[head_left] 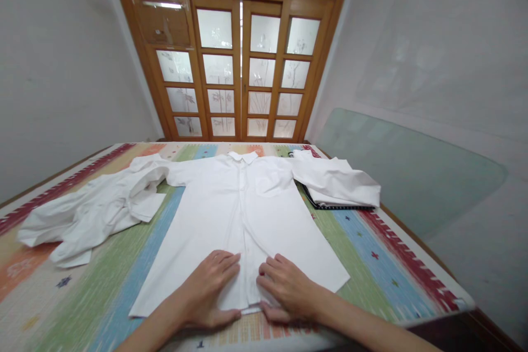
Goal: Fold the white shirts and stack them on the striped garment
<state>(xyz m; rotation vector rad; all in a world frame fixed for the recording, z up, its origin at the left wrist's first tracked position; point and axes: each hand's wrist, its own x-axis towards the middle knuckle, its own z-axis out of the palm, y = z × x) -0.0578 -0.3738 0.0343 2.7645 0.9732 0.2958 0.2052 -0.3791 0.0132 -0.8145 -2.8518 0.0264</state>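
A white button-up shirt [214,214] lies front side up and spread out, its collar at the far end and its hem close to me. My left hand [212,289] rests on the lower front, left of the button placket, with the thumb at the hem and apart from the bent fingers. On the other side of the placket, my right hand [284,289] touches the cloth with curled fingers, its thumb low at the hem and a gap between. Light creases run down the placket between both hands.
A crumpled white garment [103,209] lies to the left. At right, folded white clothing [342,181] partly covers a dark-edged item, beside the shirt's sleeve. A striped colourful cloth [371,264] covers the table. A pale glass panel [404,170] leans against the right wall.
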